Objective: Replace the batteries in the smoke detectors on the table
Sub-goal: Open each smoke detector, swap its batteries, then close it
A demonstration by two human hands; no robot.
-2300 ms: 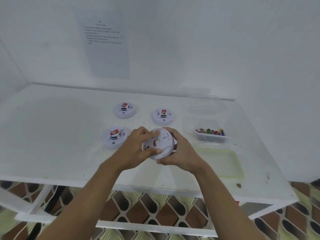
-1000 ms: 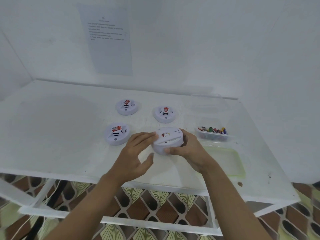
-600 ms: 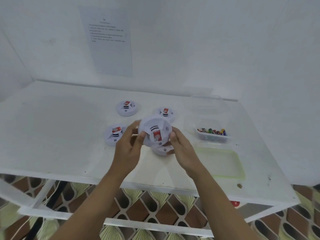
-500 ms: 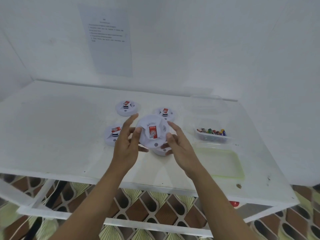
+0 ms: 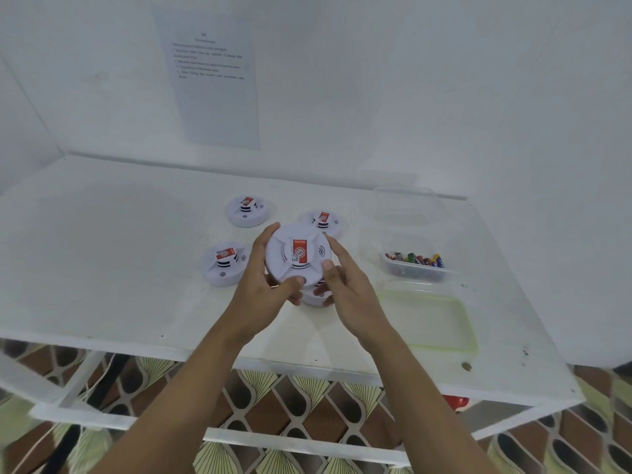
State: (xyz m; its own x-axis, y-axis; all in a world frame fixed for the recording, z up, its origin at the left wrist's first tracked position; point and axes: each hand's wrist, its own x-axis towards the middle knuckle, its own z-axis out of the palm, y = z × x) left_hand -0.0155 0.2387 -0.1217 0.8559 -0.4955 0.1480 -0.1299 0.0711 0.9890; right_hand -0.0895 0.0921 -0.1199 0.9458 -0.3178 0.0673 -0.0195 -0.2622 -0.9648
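A white round smoke detector with a red label is held just above the table, label side facing me. My left hand grips its left and front edge. On its right edge rest the fingers and thumb of my right hand. Under the held unit a white round part lies on the table, mostly hidden by my hands. Three more detectors lie label up: one far left, one far right, one near left. A clear tub of coloured batteries stands to the right.
An empty clear container stands behind the battery tub. A shallow pale green tray lies at the near right. A printed sheet hangs on the back wall. The white table's front edge runs below my wrists.
The detector was set on the table, then its top was lifted off a lower part and turned label side toward me. Both hands have since closed in on its rim.
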